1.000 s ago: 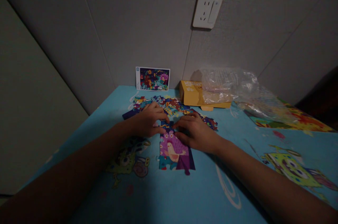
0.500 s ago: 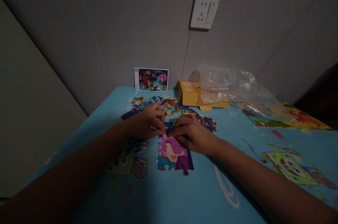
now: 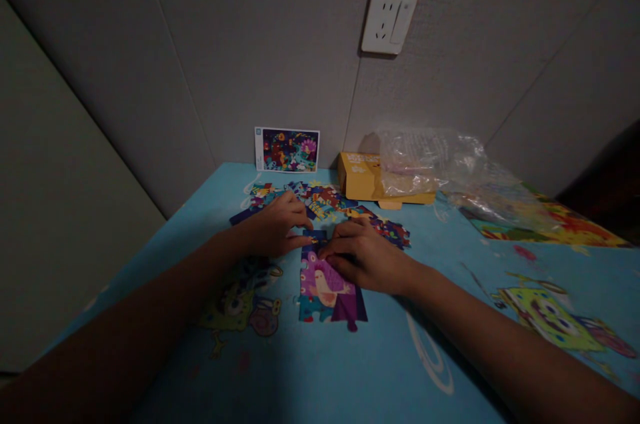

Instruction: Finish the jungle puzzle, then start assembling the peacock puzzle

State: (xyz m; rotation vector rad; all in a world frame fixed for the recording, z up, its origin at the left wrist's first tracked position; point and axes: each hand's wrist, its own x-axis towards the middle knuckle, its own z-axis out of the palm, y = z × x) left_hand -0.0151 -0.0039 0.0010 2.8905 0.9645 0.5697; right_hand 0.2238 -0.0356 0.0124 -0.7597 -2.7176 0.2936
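Observation:
A joined patch of jigsaw puzzle [image 3: 327, 291] with a purple bird picture lies on the blue cartoon tablecloth [image 3: 350, 371]. My left hand [image 3: 273, 231] rests at its upper left corner, fingers curled, fingertips pressing a small dark piece [image 3: 314, 237] at the patch's top edge. My right hand [image 3: 367, 254] lies on the patch's upper right, fingers bent and pressed down on the same spot. A heap of loose colourful pieces [image 3: 325, 201] lies just beyond both hands.
A reference picture card [image 3: 287, 150] leans on the grey wall. A yellow cardboard box [image 3: 365, 181] and a crumpled clear plastic bag [image 3: 440, 167] lie at the back right. A wall socket [image 3: 389, 19] is above.
The fingertips of both hands came together over the top edge of the joined patch, then eased slightly apart; the hands stay in place.

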